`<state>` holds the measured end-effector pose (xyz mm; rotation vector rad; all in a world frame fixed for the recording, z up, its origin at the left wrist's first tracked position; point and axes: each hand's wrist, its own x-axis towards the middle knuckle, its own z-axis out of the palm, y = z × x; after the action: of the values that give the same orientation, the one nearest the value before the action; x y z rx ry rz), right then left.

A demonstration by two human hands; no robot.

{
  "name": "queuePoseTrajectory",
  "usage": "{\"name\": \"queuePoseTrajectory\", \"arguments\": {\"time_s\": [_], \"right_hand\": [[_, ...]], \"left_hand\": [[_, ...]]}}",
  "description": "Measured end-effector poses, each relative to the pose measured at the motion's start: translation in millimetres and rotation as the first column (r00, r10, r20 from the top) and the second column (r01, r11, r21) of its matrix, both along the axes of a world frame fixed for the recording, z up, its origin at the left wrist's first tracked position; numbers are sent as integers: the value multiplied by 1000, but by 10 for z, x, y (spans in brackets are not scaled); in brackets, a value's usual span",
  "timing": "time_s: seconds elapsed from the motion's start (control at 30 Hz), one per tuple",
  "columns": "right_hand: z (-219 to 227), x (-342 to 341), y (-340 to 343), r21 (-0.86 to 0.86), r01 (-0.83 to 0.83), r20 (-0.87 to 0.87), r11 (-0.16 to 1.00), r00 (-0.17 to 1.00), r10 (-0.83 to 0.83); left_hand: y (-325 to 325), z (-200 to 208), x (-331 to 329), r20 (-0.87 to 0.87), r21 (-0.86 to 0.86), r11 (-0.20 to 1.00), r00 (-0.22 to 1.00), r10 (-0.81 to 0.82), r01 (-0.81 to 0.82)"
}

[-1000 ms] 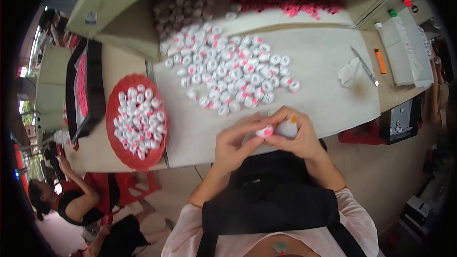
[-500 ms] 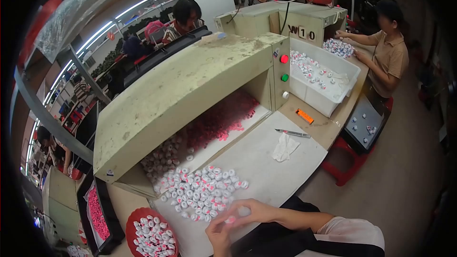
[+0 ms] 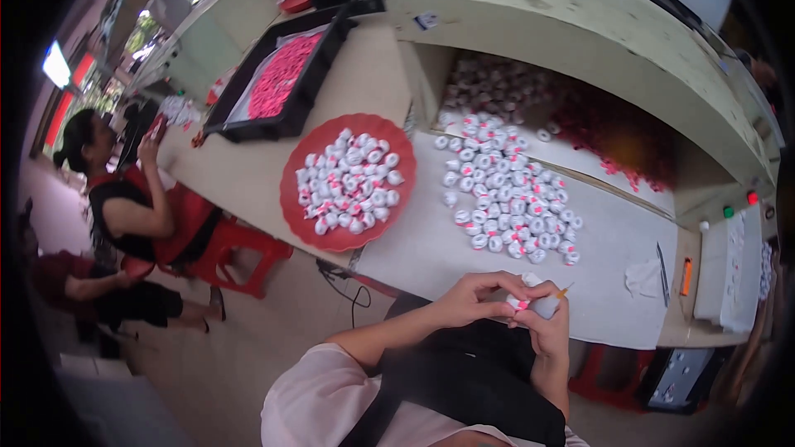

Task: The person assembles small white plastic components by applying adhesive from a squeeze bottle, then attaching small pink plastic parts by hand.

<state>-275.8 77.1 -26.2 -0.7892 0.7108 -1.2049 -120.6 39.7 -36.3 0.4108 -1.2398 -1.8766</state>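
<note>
Both hands meet over the near edge of the white work surface (image 3: 397, 261). My left hand (image 3: 476, 298) pinches a small white rounded piece with a pink patch (image 3: 518, 304) between thumb and fingers. On the other side, the fingers of my right hand (image 3: 548, 327) are closed around the same piece. A thin yellowish tip (image 3: 565, 291) pokes out by my right fingers; its kind is unclear. Just beyond my hands lies a loose pile of similar white pieces (image 3: 513, 199). A red scalloped plate (image 3: 291, 199) heaped with such pieces is to the left.
A pale green machine (image 3: 580, 12) arches over more white pieces and pink bits (image 3: 604, 136). A black tray (image 3: 248, 128) of pink bits stands at the far left. Tissue (image 3: 643, 279), a slim metal tool (image 3: 662, 273) and a white bin (image 3: 729, 273) are at right. People sit at left.
My view has swung left, so the plate and black tray appear more fully and the machine is farther right. My hands stay together at the near edge of the surface.
</note>
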Motion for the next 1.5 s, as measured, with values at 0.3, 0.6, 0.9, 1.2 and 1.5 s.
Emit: {"name": "queuePoseTrajectory", "arguments": {"time_s": [0.3, 0.6, 0.9, 1.2, 1.5], "right_hand": [[35, -44, -81, 40, 115, -156, 993, 982, -107], [1, -298, -52, 42, 214, -230, 976, 953, -199], [-14, -279, -74, 65, 241, -227, 968, 949, -220], [-43, -390, 107, -77, 250, -229, 965, 938, -261], [175, -270, 84, -249, 452, -283, 856, 812, -511]], "left_hand": [[-333, 378, 1237, 400, -783, 482, 276, 874, -393], [-378, 225, 686, 475, -809, 578, 461, 749, -106], [-332, 34, 377, 537, -829, 556, 190, 822, -63], [-143, -22, 343, 593, -330, 850, 610, 525, -411], [-158, -6, 110, 16, 228, 954, 980, 196, -194]]}}
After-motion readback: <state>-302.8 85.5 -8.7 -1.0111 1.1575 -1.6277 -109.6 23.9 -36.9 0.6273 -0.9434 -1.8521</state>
